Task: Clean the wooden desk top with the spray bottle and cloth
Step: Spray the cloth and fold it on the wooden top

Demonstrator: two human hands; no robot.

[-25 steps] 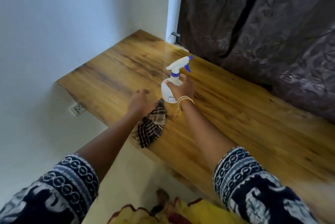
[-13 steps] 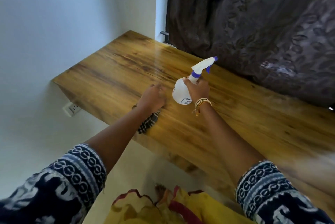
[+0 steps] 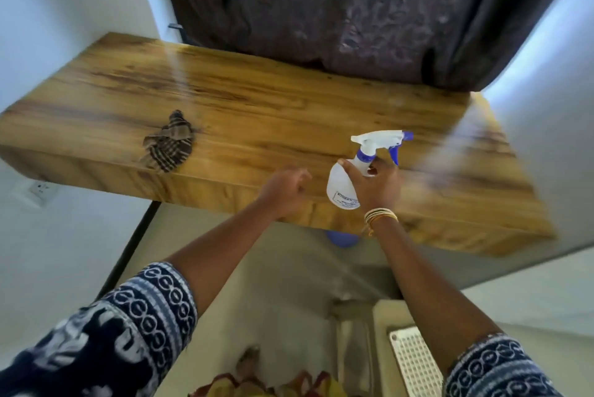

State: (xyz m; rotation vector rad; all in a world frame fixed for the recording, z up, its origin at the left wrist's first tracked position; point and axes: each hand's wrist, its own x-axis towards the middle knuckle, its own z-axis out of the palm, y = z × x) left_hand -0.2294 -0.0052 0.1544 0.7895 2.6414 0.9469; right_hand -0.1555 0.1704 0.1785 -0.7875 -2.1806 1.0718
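Note:
A wooden desk top (image 3: 257,107) spans the view. A crumpled checked cloth (image 3: 168,142) lies alone near its front left edge. My right hand (image 3: 376,186) grips a white spray bottle (image 3: 344,186) with a blue nozzle, its head pointing right over the desk's right part. My left hand (image 3: 284,187) hovers by the front edge, left of the bottle and well right of the cloth, fingers loosely curled and holding nothing.
A dark curtain (image 3: 353,11) hangs behind the desk. White walls flank the desk left and right. A wall socket (image 3: 40,191) sits below the desk's left end. A white perforated object (image 3: 414,361) stands on the floor at the lower right.
My left hand has let go of the cloth and moved right. My right hand carried the bottle to the right, and the view swung right along the desk.

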